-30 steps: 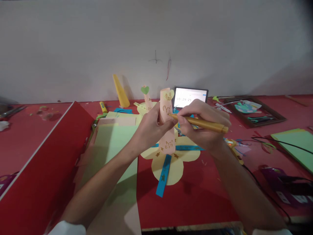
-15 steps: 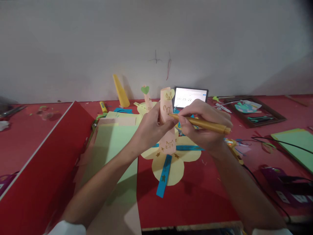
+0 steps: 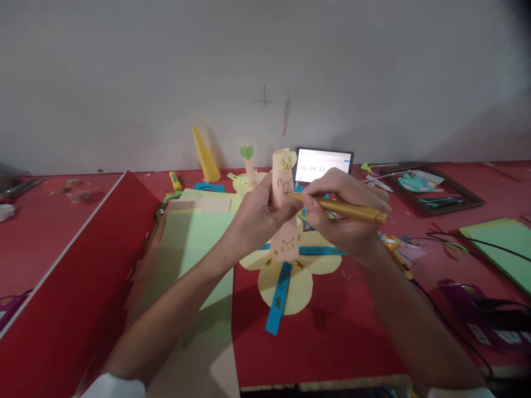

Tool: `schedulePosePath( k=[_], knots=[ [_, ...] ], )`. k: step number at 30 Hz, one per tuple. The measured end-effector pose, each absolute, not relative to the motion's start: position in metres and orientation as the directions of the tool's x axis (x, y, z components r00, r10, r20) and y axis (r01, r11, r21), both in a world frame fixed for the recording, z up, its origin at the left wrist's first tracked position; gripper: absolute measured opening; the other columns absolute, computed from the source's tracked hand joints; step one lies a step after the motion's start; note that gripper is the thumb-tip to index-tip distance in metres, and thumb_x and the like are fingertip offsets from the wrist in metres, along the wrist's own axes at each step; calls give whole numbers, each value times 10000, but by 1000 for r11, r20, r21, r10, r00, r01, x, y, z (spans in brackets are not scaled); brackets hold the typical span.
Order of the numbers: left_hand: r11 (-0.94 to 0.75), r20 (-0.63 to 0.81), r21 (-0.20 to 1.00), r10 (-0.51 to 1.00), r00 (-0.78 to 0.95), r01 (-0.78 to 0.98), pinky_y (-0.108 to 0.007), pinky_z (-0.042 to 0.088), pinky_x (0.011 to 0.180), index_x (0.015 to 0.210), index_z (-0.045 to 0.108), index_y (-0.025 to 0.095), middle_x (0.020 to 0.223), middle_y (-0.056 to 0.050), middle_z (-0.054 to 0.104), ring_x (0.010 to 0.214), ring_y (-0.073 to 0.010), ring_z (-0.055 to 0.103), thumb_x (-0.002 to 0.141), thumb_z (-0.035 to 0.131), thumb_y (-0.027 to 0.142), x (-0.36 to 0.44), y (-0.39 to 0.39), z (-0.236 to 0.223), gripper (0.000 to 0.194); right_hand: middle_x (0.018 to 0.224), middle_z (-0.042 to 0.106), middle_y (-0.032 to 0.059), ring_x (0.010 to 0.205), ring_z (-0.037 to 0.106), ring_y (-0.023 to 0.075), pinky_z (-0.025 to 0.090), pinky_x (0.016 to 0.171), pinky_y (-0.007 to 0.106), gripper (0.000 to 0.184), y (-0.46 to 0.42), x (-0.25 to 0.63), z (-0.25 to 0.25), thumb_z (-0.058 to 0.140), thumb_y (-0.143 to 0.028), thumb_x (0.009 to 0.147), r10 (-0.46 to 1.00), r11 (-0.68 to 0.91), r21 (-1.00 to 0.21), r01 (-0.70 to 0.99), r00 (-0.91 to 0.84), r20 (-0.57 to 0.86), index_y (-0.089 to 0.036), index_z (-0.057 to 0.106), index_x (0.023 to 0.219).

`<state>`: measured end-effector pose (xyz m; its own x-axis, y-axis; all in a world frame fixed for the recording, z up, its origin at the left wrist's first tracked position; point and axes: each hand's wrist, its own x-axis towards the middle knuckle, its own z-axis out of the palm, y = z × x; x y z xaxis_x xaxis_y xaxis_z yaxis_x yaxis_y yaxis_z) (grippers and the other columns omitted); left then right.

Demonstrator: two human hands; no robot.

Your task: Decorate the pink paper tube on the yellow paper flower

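A pale pink paper tube stands upright on a yellow flower-shaped paper base, with gold drawings and writing on its side. Around its middle my left hand is closed, thumb across the front. My right hand grips a gold marker pen, whose tip meets the tube's front near a drawn rabbit-like head. Blue paper strips with gold marks spread over the base. A pale yellow heart is at the tube's top. Behind stands a smaller pink tube topped by a green heart.
Green and pink paper sheets lie left, beside a leaning red board. A yellow cone and a tablet showing a timer stand at the back. Rightward are a brown tray, a yellow glue gun and black cables.
The marker and my right hand have shifted very slightly, the pen's back end a little left and up. My left hand keeps the same place on the tube.
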<state>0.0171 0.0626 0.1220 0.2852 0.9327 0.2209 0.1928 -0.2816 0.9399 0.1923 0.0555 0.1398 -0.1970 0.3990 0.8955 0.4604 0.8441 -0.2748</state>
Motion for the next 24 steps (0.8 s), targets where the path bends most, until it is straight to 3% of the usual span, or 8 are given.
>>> schedulePosePath(
  k=[15, 24],
  knots=[
    [-332, 264, 918, 920, 289, 218, -291, 483, 627, 1050, 584, 235, 918, -29, 652, 773, -172, 589, 882, 745, 349, 16, 61, 121, 259, 797, 734, -21, 673, 675, 153, 567, 599, 305, 80, 58, 194, 136, 692, -209, 896, 407, 860, -299, 413, -203, 890, -272, 693, 944],
    [-334, 266, 914, 922, 281, 230, -284, 464, 611, 1014, 569, 238, 890, -17, 627, 749, -160, 559, 867, 750, 311, 16, 62, 119, 245, 731, 712, -25, 635, 654, 158, 565, 598, 318, 97, 54, 193, 139, 682, -209, 900, 420, 847, -274, 455, -258, 870, -294, 689, 853]
  ],
)
